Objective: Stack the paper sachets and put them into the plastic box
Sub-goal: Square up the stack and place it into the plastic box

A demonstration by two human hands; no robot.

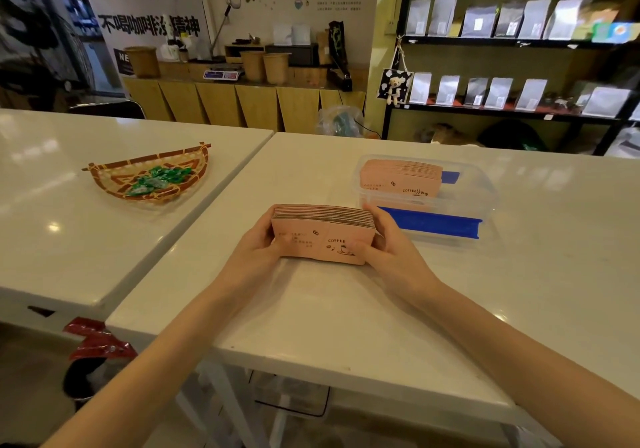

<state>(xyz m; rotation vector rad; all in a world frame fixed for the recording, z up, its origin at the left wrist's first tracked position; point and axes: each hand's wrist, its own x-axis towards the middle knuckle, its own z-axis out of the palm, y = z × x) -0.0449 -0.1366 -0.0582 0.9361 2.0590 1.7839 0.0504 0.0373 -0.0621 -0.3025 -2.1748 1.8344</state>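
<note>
- Pink paper sachets: a thick stack stands on its long edge on the white table, printed face toward the person, "COFFEE" and a cup drawing readable.
- Left hand grips the stack's left end, fingers wrapped behind, thumb on the front.
- Right hand grips the stack's right end the same way, thumb across the lower right corner of the front sachet.
- Both forearms reach in from the near table edge; stack squeezed between the two hands, bottom edge touching the tabletop.
- Box, clear plastic, sits just beyond and right of the right hand, near but apart from the held stack.
- Blue clip runs along the box's near wall; another blue clip shows at the far side.
- Inside the box: second stack of the same pink sachets, standing on edge, at the left part of the box.
- Second white table butts against the left, narrow gap between the two.
- Woven basket on that left table, well apart from the hands, holds green-wrapped candies.
- Red foil scrap below the left table's edge.
- Far side: wooden counter with tan pots, black shelf of grey pouches.
</note>
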